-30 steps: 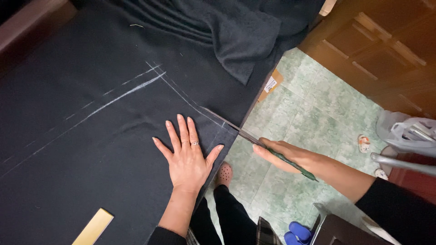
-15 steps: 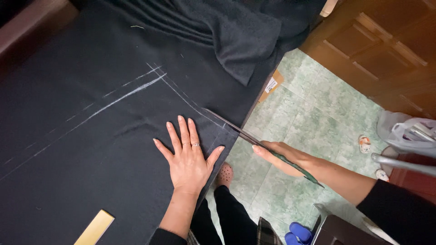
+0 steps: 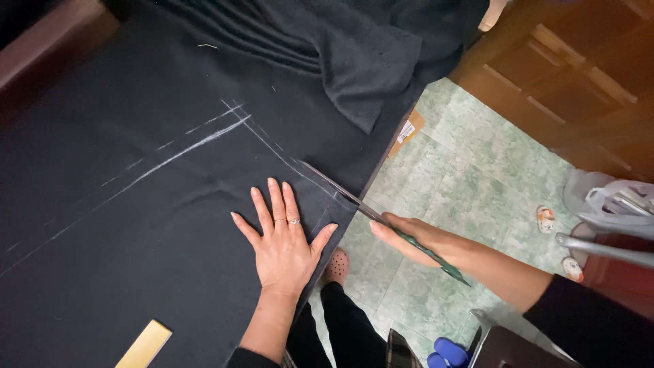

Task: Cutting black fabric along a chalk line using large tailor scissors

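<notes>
My right hand [image 3: 415, 240] is closed around the green handles of a pair of long scissors [image 3: 354, 203], held just off the right edge of the table [image 3: 54, 41]; the blades lie nearly together, reaching in over that edge along a white chalk line [image 3: 286, 160] drawn on the black cloth [image 3: 136, 238]. My left hand [image 3: 283, 245] holds nothing: it lies flat, fingers spread, palm pressed on the cloth just beside the blades, near the table's right edge. Further chalk lines [image 3: 170, 160] run from the corner mark toward the table's left edge. A yellow ruler [image 3: 144, 346] rests on the cloth at the near edge, well apart from both hands. Bunched grey-black fabric [image 3: 340, 61] sits heaped at the far right corner. Below the edge: green tiled floor [image 3: 477, 163], my foot in a pink perforated shoe [image 3: 336, 266], a small cardboard piece [image 3: 407, 131] against the table side, a wooden cabinet [image 3: 565, 75] beyond.
</notes>
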